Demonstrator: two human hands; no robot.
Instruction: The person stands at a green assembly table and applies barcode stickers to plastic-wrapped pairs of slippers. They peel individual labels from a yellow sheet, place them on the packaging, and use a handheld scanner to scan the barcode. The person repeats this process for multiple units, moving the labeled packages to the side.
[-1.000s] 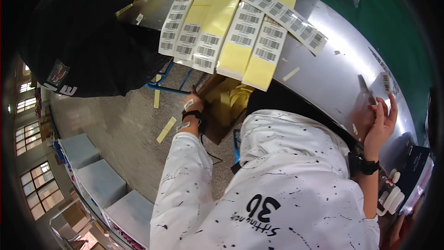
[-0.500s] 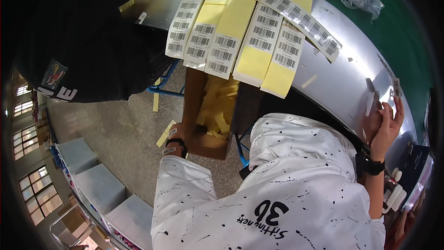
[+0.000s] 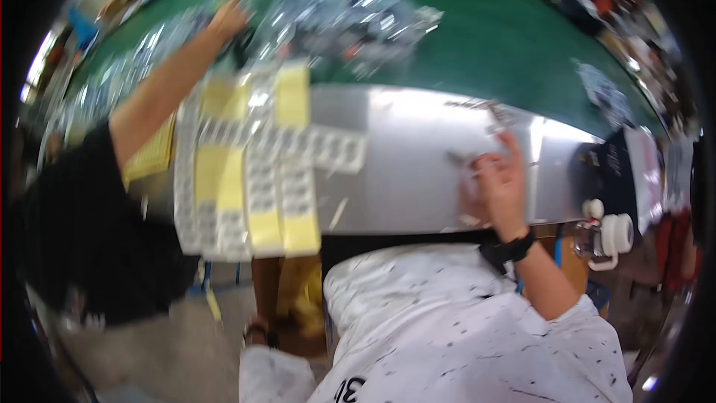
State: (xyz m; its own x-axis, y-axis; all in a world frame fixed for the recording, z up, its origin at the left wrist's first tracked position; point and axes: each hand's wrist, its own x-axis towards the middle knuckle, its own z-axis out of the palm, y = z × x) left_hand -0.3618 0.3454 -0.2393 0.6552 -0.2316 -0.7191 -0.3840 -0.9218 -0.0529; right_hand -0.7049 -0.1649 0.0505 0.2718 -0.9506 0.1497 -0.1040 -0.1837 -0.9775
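My right hand (image 3: 506, 190) is raised over the shiny metal part of the table, its fingers partly bent. At the tip of its outstretched index finger is a small blurred barcode label (image 3: 497, 116), seemingly stuck there. My left hand (image 3: 257, 327) hangs low beside a cardboard box (image 3: 267, 287), below the table edge; its fingers are hidden or smeared. Yellow backing strips (image 3: 302, 291) lie inside the box. Left of my right hand, sheets of barcode labels (image 3: 262, 186) on yellow backing overhang the table edge, with one label strip (image 3: 335, 149) lying across them.
A co-worker's bare arm (image 3: 168, 93) in a black sleeve reaches over the green tabletop (image 3: 477, 45) from the left. Clear plastic bags (image 3: 343, 22) lie on it. At the right are a clear jug with a white lid (image 3: 615, 235) and a dark box (image 3: 623, 175).
My view has swung right and up, showing more of the green table. The co-worker's arm now shows, stretched over the table. My right hand still has the label at its fingertip.
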